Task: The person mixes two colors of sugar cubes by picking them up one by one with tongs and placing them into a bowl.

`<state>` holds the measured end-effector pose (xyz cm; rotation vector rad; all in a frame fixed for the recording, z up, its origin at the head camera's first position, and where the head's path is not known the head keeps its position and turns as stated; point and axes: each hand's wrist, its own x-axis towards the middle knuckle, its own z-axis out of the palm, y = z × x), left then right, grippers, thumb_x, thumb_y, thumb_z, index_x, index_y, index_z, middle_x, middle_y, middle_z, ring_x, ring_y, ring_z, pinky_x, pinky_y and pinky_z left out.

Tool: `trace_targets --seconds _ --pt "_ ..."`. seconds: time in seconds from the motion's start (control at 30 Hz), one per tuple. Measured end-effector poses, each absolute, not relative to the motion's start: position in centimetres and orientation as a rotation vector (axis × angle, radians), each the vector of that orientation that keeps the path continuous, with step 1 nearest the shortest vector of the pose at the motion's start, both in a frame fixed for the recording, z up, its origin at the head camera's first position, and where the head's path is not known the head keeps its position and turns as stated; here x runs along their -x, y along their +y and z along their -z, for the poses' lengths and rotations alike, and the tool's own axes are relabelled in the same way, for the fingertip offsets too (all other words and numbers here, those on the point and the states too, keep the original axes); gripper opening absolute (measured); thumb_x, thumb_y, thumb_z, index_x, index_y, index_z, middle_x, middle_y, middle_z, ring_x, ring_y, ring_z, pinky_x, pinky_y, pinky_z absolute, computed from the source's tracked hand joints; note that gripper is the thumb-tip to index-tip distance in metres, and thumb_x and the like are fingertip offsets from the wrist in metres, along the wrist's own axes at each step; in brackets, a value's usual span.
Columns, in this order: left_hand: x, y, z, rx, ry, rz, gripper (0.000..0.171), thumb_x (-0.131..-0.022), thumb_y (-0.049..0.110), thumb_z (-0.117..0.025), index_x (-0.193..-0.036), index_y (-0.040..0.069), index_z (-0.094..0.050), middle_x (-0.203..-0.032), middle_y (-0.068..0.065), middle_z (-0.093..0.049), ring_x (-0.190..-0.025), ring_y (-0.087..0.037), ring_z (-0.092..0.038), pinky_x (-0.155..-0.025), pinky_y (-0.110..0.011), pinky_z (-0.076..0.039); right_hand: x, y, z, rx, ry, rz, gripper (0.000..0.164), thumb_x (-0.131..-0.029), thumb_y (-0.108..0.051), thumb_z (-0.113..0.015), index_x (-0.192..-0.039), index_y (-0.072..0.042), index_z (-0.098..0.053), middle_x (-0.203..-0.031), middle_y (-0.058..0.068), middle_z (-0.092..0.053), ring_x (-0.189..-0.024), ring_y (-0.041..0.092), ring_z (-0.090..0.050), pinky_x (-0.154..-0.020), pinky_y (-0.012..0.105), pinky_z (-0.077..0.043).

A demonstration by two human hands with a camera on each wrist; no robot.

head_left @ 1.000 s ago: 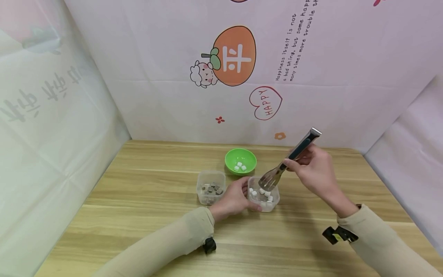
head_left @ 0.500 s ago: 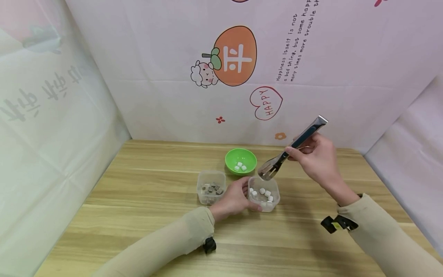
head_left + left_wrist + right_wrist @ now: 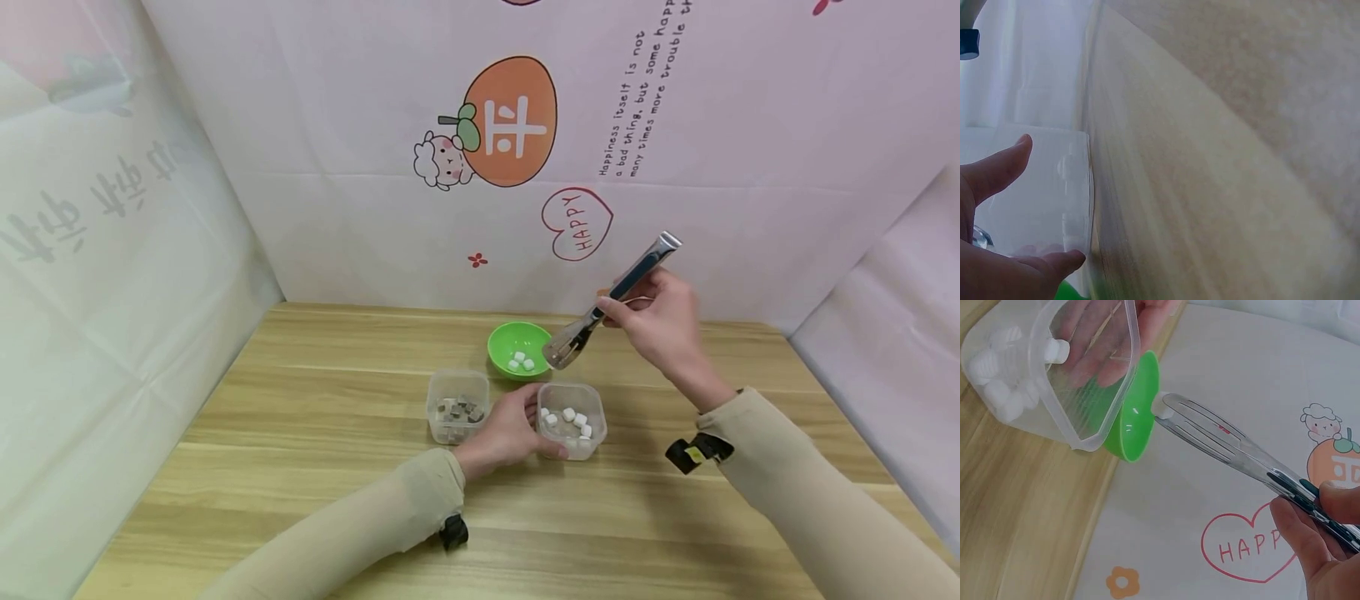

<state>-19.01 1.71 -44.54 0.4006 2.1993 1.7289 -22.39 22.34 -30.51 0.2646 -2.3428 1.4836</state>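
My right hand [image 3: 660, 321] grips metal tongs [image 3: 592, 319] with dark handle inlays. In the right wrist view a white cube [image 3: 1161, 406] is pinched between the tongs' tips. Those tips hang over the right rim of a green bowl [image 3: 517, 337], where three white cubes [image 3: 520, 360] lie. My left hand [image 3: 504, 429] holds a clear plastic box [image 3: 592, 400] from its left side, thumb at the front and fingers behind. Several white cubes [image 3: 581, 421] sit inside that box. Only part of the box [image 3: 1054, 181] shows between thumb and finger in the left wrist view.
A second clear plastic box [image 3: 438, 385] with several greyish cubes [image 3: 461, 408] stands left of my left hand. Everything rests on a wooden table [image 3: 315, 467]. A printed white cloth [image 3: 360, 233] rises behind the table's back edge, with more cloth at both sides.
My right hand has lifted the tongs out of the right box and carried them left and back to the bowl's rim, with a white cube. My left hand has stayed in place.
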Motion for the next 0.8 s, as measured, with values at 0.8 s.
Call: trace_targets --seconds 0.8 --pt "19.0 1.4 44.5 -0.424 2.182 -1.736 0.101 -0.069 -0.001 -0.098 -0.155 0.001 -0.045 -0.151 -0.014 -0.057 -0.138 -0.025 -0.055 -0.116 -0.034 -0.045 26.7 19.1 32.9 -0.189 -2.428 -1.431 0.026 -0.092 0.003 -0.078 -0.111 0.009 -0.061 -0.094 0.023 -0.07 -0.079 0.037 -0.074 -0.062 0.027 -0.064"
